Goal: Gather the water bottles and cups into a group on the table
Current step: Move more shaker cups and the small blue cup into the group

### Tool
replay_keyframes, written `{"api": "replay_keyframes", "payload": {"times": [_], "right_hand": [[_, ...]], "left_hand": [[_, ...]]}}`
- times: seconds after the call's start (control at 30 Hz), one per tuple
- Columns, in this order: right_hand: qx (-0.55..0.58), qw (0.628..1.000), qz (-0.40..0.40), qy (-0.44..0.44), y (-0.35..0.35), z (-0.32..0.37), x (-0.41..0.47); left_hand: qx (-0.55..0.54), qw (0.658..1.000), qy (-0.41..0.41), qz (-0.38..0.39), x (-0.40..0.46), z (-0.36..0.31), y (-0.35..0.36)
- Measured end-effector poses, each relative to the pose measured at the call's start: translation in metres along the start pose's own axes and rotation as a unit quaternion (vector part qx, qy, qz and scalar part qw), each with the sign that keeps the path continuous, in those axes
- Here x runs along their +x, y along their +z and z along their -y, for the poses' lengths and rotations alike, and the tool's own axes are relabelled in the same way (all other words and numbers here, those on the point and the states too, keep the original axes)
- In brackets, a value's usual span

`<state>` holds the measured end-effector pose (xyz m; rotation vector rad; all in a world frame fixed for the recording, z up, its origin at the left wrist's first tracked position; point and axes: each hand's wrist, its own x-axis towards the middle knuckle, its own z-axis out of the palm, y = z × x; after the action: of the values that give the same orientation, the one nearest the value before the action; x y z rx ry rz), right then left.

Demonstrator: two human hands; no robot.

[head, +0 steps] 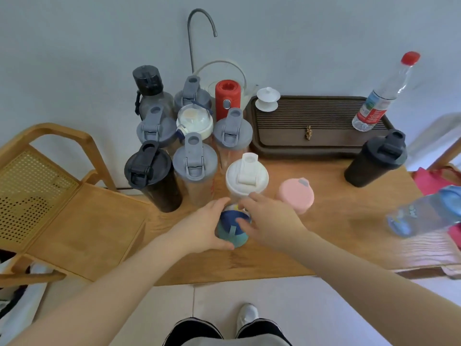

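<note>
Several shaker bottles with grey, black and white lids stand bunched at the table's back left, among them a white-lidded shaker (247, 177) and a red flask (227, 98). In front of that bunch stands a blue-and-teal bottle (233, 228). My left hand (204, 226) wraps its left side and my right hand (269, 221) touches its top and right side. A pink cup (295, 194) stands just right of my right hand. A black shaker (376, 159), a clear red-capped bottle (385, 93) and a clear blue bottle (429, 212) stand apart at the right.
A dark slatted tea tray (311, 131) with a white lidded teacup (268, 99) fills the back right of the wooden table (324, 245). A wooden chair (62, 208) stands to the left. A curved metal tap (199, 31) rises at the wall behind.
</note>
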<state>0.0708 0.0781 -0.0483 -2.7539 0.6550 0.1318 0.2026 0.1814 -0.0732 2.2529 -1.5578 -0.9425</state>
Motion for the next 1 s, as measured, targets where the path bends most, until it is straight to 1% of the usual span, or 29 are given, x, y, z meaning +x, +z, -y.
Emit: {"api": "replay_keyframes", "payload": {"times": [0.1,0.2,0.3,0.4,0.53,0.63,0.7,0.77,0.83,0.9,1.0], "right_hand": [[0.001,0.999,-0.012,0.052,0.022,0.010,0.000],[0.028,0.995,-0.002,0.092,0.038,0.019,0.006],[0.014,0.994,-0.014,0.107,0.047,0.023,0.012],[0.030,0.995,-0.029,0.095,0.035,0.021,0.005],[0.066,0.988,-0.107,0.090,-0.020,0.016,-0.029],[0.101,0.973,-0.184,0.094,-0.075,0.002,-0.047],[0.124,0.958,-0.241,0.091,-0.102,-0.014,-0.048],[0.123,0.950,-0.274,0.090,-0.118,-0.033,-0.039],[0.105,0.949,-0.284,0.092,-0.126,-0.055,-0.022],[0.091,0.953,-0.272,0.098,-0.125,-0.078,0.000],[0.079,0.967,-0.220,0.106,-0.108,-0.106,0.034]], "left_hand": [[0.054,0.997,0.046,-0.005,-0.010,0.005,-0.015],[0.053,0.995,0.073,-0.052,-0.014,0.007,-0.028],[0.046,0.988,0.109,-0.095,-0.015,0.007,-0.038],[0.049,0.979,0.150,-0.128,-0.011,0.008,-0.041],[0.059,0.958,0.214,-0.182,0.002,0.001,-0.043],[0.127,0.954,0.214,-0.167,0.026,-0.008,-0.042],[0.169,0.942,0.233,-0.171,0.045,-0.017,-0.040],[0.241,0.933,0.218,-0.156,0.061,-0.027,-0.036],[0.306,0.932,0.165,-0.107,0.074,-0.034,-0.030],[0.335,0.931,0.124,-0.076,0.079,-0.039,-0.025],[0.345,0.930,0.096,-0.089,0.079,-0.041,-0.016]]}}
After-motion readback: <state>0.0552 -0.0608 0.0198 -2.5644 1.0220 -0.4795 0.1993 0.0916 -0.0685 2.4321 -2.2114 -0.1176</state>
